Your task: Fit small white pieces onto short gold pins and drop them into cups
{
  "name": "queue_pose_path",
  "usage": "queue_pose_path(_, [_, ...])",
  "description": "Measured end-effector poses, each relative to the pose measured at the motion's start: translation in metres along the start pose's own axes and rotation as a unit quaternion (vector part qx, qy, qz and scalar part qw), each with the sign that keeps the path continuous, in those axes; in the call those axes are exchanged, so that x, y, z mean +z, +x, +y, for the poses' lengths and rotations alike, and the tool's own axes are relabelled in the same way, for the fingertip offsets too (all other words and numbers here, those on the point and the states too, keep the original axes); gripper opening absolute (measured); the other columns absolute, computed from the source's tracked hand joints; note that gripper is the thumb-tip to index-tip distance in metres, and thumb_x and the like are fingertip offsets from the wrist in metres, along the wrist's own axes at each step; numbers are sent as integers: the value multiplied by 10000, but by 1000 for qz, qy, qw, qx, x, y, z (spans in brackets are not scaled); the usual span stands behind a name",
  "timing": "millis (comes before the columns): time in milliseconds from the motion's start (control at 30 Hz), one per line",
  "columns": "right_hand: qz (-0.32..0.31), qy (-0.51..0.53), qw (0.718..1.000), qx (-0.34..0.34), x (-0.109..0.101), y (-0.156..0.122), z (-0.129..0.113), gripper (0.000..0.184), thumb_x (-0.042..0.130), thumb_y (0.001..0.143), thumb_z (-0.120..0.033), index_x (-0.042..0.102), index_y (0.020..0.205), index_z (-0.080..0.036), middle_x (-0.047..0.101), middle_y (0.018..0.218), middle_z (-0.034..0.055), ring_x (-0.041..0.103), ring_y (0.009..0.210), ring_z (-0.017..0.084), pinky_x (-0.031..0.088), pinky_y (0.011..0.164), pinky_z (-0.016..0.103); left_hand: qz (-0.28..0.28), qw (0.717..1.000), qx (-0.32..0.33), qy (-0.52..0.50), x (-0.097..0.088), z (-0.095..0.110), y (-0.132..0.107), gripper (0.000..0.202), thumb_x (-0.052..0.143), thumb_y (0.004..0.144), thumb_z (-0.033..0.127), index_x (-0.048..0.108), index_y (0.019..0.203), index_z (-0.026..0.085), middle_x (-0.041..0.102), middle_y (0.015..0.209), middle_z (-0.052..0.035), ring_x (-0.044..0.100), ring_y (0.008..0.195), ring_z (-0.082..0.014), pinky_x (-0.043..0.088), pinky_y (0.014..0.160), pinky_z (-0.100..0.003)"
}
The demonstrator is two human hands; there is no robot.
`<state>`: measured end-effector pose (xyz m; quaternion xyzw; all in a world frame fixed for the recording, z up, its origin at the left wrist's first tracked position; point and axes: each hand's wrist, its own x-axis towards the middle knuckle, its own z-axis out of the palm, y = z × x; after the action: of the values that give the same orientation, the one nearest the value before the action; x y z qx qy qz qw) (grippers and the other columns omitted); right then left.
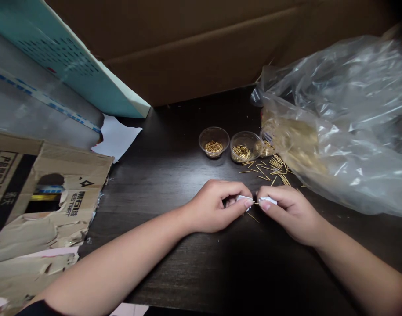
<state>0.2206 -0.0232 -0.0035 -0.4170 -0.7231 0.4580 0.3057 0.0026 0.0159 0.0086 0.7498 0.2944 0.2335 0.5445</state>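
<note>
Two grips are pinched together, the left hand's (212,207) on a white scrap (244,200) and the right hand's (291,213) on a second scrap (269,200); a thin gold pin (256,203) spans the narrow gap between. Room runs left across the dark surface (148,175) to torn cardboard (98,169). Far off, clear cups (214,134) and loose pins (277,162) stop short of the hands; right, a plastic bag (352,131) crowds in.

Both hands (217,206) pinched, just apart; forearms (131,259) angled inward.

Dark table (154,166) with clear cups (203,142), loose gold pins (277,162), plastic bag (349,127)
</note>
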Motion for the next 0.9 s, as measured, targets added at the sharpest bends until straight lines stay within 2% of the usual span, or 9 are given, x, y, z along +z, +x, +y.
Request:
queue_pose_path(500, [12, -9, 1000, -4, 2, -1, 1, 305, 483, 1025, -311, 479, 741, -199, 404, 600, -63, 398, 537, 83, 309, 523, 225, 11, 999, 14, 27, 1, 0, 0, 202, 567, 953, 275, 682, 879, 127, 657, 729, -23, 559, 645, -104, 445, 633, -222])
queue_pose_path(733, [23, -46, 998, -24, 3, -1, -2, 280, 469, 1025, -269, 475, 753, -200, 426, 607, -57, 417, 540, 85, 326, 531, 225, 33, 994, 61, 90, 4, -5, -3, 178, 559, 955, 257, 682, 906, 140, 668, 735, -19, 565, 623, -99, 437, 633, -225])
queue_pose_path(900, [42, -90, 993, -70, 6, -1, -5, 255, 474, 1007, -191, 438, 754, -204, 427, 626, -55, 418, 552, 79, 327, 541, 213, 6, 999, 26, 47, 0, -1, -2, 197, 561, 958, 266, 681, 885, 127, 650, 727, -11, 553, 642, -91, 428, 621, -202])
